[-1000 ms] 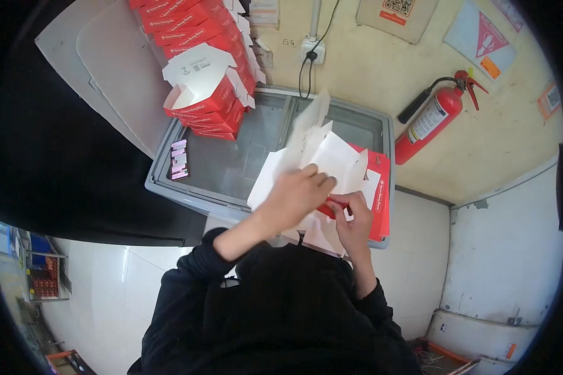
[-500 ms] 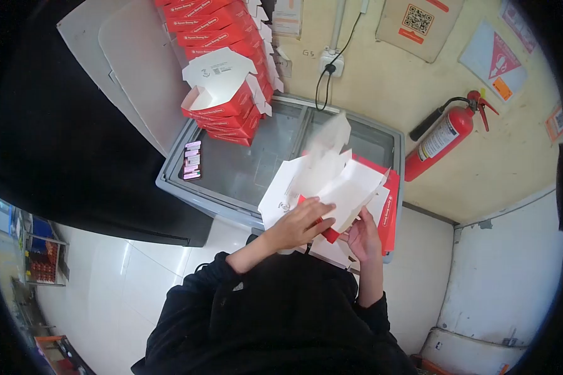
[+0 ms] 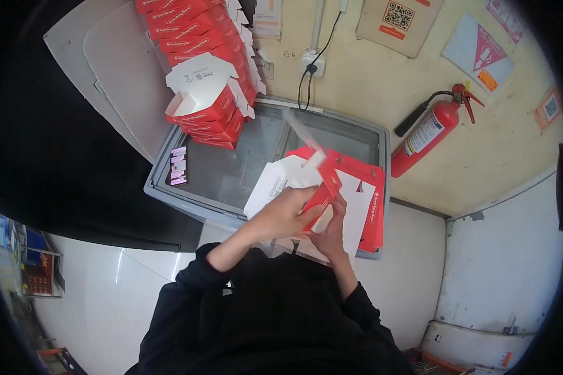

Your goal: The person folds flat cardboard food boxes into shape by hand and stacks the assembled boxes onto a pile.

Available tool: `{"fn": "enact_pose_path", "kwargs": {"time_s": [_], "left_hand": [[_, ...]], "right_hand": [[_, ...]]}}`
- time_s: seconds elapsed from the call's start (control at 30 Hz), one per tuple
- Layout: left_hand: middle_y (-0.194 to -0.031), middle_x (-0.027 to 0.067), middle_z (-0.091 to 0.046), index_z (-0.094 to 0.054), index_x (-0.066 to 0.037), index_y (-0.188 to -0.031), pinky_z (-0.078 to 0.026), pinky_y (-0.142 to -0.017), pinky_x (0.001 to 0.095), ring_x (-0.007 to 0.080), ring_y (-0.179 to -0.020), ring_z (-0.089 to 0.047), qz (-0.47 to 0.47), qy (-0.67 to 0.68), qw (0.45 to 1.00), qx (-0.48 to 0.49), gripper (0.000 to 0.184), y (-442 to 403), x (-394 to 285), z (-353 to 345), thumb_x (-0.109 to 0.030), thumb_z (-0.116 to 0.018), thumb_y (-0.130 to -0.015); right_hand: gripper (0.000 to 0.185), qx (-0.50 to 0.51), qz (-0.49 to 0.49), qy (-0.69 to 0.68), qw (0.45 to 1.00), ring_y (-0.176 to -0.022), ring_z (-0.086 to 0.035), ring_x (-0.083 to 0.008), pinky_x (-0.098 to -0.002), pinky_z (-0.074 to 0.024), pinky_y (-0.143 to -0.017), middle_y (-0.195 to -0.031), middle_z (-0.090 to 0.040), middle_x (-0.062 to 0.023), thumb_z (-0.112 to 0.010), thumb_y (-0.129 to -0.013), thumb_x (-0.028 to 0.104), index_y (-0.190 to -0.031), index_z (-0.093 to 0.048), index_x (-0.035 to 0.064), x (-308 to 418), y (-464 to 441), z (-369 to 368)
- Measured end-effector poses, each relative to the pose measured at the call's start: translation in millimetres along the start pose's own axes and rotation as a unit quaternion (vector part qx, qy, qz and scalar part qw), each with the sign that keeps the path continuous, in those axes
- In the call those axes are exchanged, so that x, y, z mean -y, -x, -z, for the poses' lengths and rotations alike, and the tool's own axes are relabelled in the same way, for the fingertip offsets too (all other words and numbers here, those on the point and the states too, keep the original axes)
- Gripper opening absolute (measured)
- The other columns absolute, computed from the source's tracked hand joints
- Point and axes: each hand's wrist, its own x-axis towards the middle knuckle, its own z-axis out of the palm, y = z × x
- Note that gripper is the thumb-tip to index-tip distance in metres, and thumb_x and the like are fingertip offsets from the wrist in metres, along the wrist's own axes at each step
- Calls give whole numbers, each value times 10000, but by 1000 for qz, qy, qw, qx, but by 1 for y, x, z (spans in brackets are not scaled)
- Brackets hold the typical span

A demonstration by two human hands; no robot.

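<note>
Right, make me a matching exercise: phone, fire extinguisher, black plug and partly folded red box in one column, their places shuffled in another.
Things
1. Phone
2. Fire extinguisher
3. Black plug
4. Partly folded box

Places
A. In the wall socket
B. Between left hand and right hand
C. On the glass top
D. Right of the glass top

Pairs: 1-C, 2-D, 3-A, 4-B

Raised flap (image 3: 305, 134) — blurred; box stack (image 3: 197, 45) — cropped
</note>
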Motion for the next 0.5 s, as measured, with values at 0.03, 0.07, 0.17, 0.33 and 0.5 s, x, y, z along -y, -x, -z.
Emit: {"fn": "enact_pose_path", "kwargs": {"time_s": [0.03,0.07,0.17,0.33,0.5], "left_hand": [[-962,79,-703,-637,55,-1157,-513,-813,268,91,-860,-629,26,-41,999,24,310,-1,7,5,-119,-712,-911],[-928,70,-705,-659,55,-1104,-510,-803,262,82,-844,-627,43,4,997,68,269,-3,23,9,-122,-714,-909],[-868,23,-711,-713,48,-988,-499,-766,236,48,-798,-610,79,108,974,182,183,-17,85,10,-118,-711,-910],[-862,12,-705,-716,41,-1019,-481,-725,220,43,-754,-582,87,135,969,188,184,-27,95,0,-115,-694,-924],[-782,-22,-649,-706,63,-998,-458,-659,273,65,-691,-521,75,144,966,199,215,-20,93,-3,-135,-628,-969]], "right_hand": [[767,34,-30,-16,999,-1384,-360,-313,-479,-362,-1092,-1503,-289,-177,-763,-859,320,-1436,-313,87,6,-2,8],[757,2,-71,-115,991,-1389,-355,-311,-491,-345,-1108,-1494,-308,-168,-752,-868,305,-1442,-313,80,8,-4,17],[581,18,-122,-196,973,-1366,-402,-300,-488,-388,-1109,-1453,-385,-132,-675,-929,212,-1413,-389,66,11,-17,51],[373,119,-119,-95,981,-1251,-536,-286,-414,-523,-968,-1371,-477,-165,-689,-893,97,-1251,-593,61,51,-43,75],[402,194,3,122,973,-1138,-631,-283,-361,-590,-849,-1333,-530,-183,-744,-845,117,-1230,-633,81,59,-51,81]]}}
